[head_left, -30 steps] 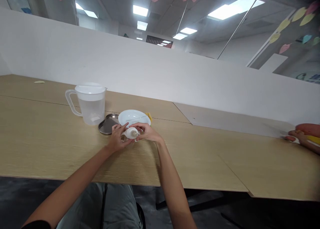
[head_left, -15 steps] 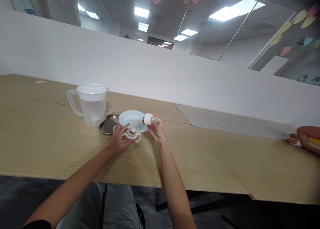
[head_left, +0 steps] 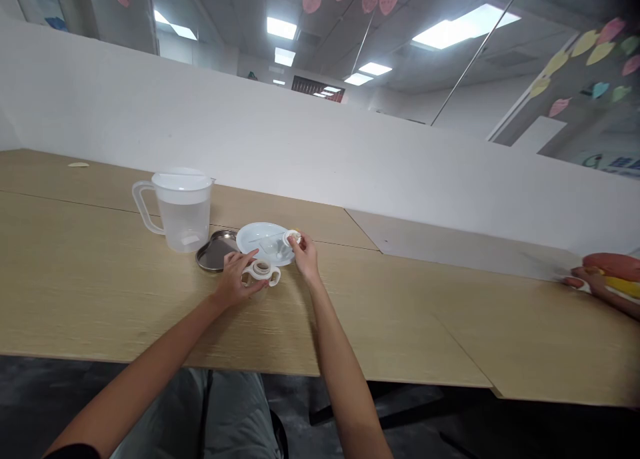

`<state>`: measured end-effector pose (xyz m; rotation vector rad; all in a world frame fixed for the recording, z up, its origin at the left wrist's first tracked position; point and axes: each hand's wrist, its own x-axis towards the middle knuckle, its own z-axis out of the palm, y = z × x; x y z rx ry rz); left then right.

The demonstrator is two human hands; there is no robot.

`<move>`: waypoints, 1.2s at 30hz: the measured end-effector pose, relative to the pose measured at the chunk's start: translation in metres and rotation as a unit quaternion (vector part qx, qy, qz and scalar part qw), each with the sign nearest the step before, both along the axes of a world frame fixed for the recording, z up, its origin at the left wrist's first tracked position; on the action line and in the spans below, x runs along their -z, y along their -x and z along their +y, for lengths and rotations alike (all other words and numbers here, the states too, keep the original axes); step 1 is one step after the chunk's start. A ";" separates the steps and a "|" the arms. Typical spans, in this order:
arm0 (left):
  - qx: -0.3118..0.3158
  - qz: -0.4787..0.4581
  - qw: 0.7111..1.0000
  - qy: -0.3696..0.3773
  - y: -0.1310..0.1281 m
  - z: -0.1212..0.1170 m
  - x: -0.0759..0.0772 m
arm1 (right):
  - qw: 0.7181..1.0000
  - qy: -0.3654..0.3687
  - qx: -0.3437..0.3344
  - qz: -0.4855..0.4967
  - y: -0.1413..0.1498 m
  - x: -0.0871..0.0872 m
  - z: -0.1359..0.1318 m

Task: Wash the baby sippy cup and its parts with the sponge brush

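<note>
Jug (head_left: 185, 212), bottle's 10 o'clock; pale patch low on it, unreadable. Metal tray (head_left: 214, 253), 10 o'clock, nearer. Left hand (head_left: 235, 280): fingers part-spread, curled round two-handled bottle (head_left: 261, 275), mouth uncovered; likely best gripped firmly, upright. Bowl (head_left: 245, 240), 12 o'clock. White cap (head_left: 291, 235), 1–2 o'clock, at bowl's right rim; right hand (head_left: 306, 255) pinches it, fingers nearly together. Advisable: hold outer edge, avoid knocking bowl. Far right, 2 o'clock: lettering (head_left: 620, 164) on glass, illegible. No brand readable.
</note>
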<state>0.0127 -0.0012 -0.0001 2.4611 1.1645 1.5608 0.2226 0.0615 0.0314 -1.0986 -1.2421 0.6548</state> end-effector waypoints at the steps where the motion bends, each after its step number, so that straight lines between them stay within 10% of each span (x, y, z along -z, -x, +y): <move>1: 0.000 -0.001 1.000 -0.001 0.000 0.000 0.000 | 0.999 -0.005 0.011 -0.039 0.001 0.002 0.000; 27: 0.005 0.004 1.000 0.018 -0.003 -0.002 -0.002 | 0.923 -0.067 -0.059 -0.374 0.015 0.008 -0.014; 36: 0.003 0.013 0.999 0.041 -0.003 -0.003 -0.004 | 0.942 -0.117 -0.060 -0.309 0.019 0.002 -0.015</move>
